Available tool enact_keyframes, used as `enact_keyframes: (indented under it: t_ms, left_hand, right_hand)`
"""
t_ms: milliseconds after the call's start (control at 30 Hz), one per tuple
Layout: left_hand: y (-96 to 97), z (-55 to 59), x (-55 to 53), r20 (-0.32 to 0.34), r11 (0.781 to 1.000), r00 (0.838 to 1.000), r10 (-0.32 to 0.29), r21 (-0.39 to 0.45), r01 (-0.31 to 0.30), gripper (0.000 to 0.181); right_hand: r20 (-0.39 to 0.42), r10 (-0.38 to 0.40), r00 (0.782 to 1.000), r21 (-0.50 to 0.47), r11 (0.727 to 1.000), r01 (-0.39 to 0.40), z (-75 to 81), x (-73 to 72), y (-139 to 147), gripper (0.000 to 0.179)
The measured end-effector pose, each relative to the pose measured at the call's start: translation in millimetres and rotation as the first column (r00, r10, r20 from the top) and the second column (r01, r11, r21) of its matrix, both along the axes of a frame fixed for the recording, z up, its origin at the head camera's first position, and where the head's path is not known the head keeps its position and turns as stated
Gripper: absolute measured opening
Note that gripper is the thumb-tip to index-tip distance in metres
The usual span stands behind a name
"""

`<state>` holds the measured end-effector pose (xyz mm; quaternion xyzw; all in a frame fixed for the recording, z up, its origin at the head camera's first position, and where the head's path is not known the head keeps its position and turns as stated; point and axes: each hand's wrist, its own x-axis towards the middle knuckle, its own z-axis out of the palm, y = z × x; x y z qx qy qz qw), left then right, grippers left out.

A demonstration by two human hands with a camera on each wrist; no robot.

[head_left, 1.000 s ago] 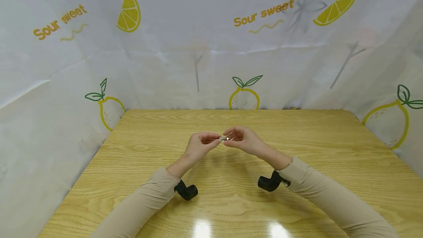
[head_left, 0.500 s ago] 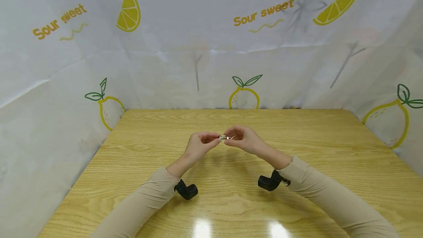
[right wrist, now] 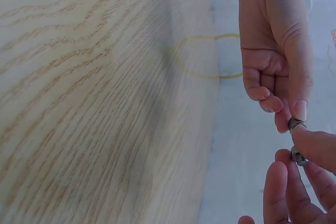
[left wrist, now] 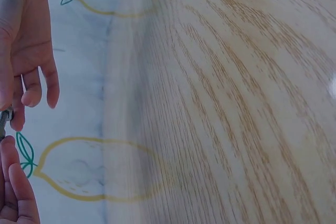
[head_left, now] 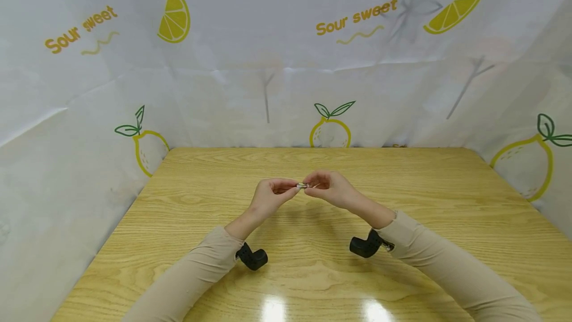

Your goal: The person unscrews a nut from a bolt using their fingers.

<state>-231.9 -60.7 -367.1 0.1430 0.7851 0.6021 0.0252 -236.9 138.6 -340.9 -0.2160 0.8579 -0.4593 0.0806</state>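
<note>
Above the middle of the table, both hands meet at a small metal bolt (head_left: 301, 186). My left hand (head_left: 267, 201) pinches its left end between thumb and fingers; in the right wrist view this end (right wrist: 296, 124) is a ridged, round-looking piece. My right hand (head_left: 334, 192) has thumb and index finger around the other end, where a metal nut (right wrist: 298, 157) sits on the shank. The right thumb covers part of the shank in the right wrist view. Only a sliver of the nut (left wrist: 9, 114) shows at the left wrist view's edge.
A light wood-grain table (head_left: 304, 272) lies under the hands. White cloth (head_left: 232, 93) printed with lemons hangs behind it and along the sides. Black wrist cameras (head_left: 252, 258) are strapped at both sleeve cuffs.
My right thumb and fingers have shifted slightly over the nut, which showed more plainly before and is now mostly covered in the head view. The left hand stays in place.
</note>
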Motion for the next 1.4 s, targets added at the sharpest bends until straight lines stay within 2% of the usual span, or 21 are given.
enact_keyframes:
  t_ms: [100, 333, 467, 567, 833, 1033, 1133, 1400]
  left_hand:
    - [0.1, 0.3, 0.3, -0.007, 1.000, 1.000, -0.002, 0.003, 0.002, 0.023]
    - [-0.3, -0.7, 0.5, -0.011, 1.000, 1.000, -0.010, -0.008, 0.010, 0.024]
    - [-0.2, -1.4, 0.2, -0.003, 1.000, 1.000, -0.007, -0.006, 0.007, 0.022]
    - [0.0, -1.8, 0.0, 0.004, 1.000, 1.000, -0.006, -0.004, 0.006, 0.022]
    - [-0.5, -1.7, 1.7, -0.034, 1.000, 0.999, -0.014, -0.012, 0.014, 0.024]
    - [-0.5, -2.1, 1.5, -0.029, 1.000, 0.999, -0.017, -0.010, 0.017, 0.023]
    - [-0.5, -1.9, 1.5, -0.027, 1.000, 1.000, -0.015, -0.009, 0.015, 0.023]
    - [-0.7, -0.9, 1.9, -0.021, 1.000, 1.000, -0.020, -0.012, 0.020, 0.023]
  right_hand:
    - [-0.004, 0.010, 1.000, -0.010, 1.000, -0.010, 0.1, 0.2, 0.8, 0.032]
    - [0.056, 0.024, 0.998, 0.030, 0.999, -0.026, -1.6, -1.2, 1.2, 0.035]
    - [0.018, 0.021, 1.000, 0.010, 1.000, -0.021, -0.3, 0.5, 0.8, 0.028]
    - [-0.007, 0.023, 1.000, -0.006, 1.000, -0.023, 0.1, 0.6, 0.8, 0.029]
    - [0.049, 0.004, 0.999, 0.029, 1.000, -0.005, -2.8, -1.2, 1.3, 0.036]
    - [0.013, -0.003, 1.000, 0.012, 1.000, 0.003, -2.3, -0.1, 2.0, 0.029]
    - [-0.005, 0.004, 1.000, -0.001, 1.000, -0.004, -1.6, 0.2, 2.6, 0.033]
    - [0.048, 0.027, 0.998, 0.028, 0.999, -0.029, -1.0, -1.2, 2.1, 0.037]
